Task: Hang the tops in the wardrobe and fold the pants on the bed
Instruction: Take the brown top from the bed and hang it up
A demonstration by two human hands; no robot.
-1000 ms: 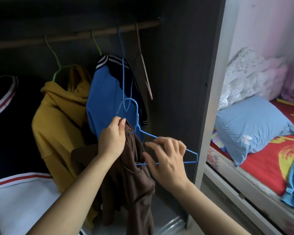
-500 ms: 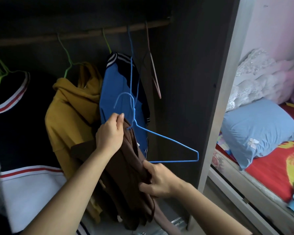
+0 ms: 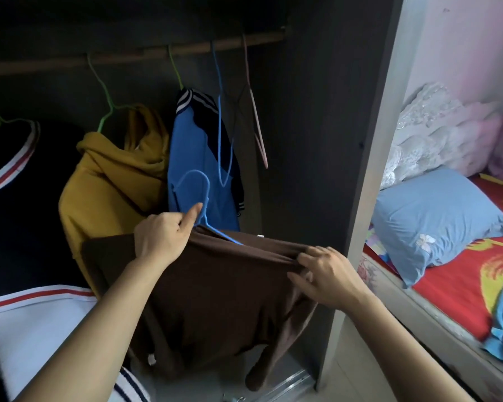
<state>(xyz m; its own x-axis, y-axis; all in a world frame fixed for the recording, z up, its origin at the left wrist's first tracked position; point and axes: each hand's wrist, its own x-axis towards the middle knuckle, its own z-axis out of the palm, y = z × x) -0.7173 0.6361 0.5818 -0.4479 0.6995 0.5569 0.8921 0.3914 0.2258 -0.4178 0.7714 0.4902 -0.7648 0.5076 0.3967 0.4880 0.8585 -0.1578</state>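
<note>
Brown, soft knit top is draped over the thin blue wire hanger and held well below the wooden wardrobe rail. Its shoulder line runs roughly parallel to that rail and dips a little toward the rail's right end. Your left hand grips the hanger's neck together with the collar, with one finger pointing up along the hook. It is the hand closer to the rail, so the lift looks like its job. Your right hand pinches the fabric at the far shoulder, drawing it over the hanger's tip, which is hidden under the cloth. The hook stands upright beneath the stretch of rail that carries the blue track jacket. From there the move is, I judge, straight up, once that shoulder is seated.
</note>
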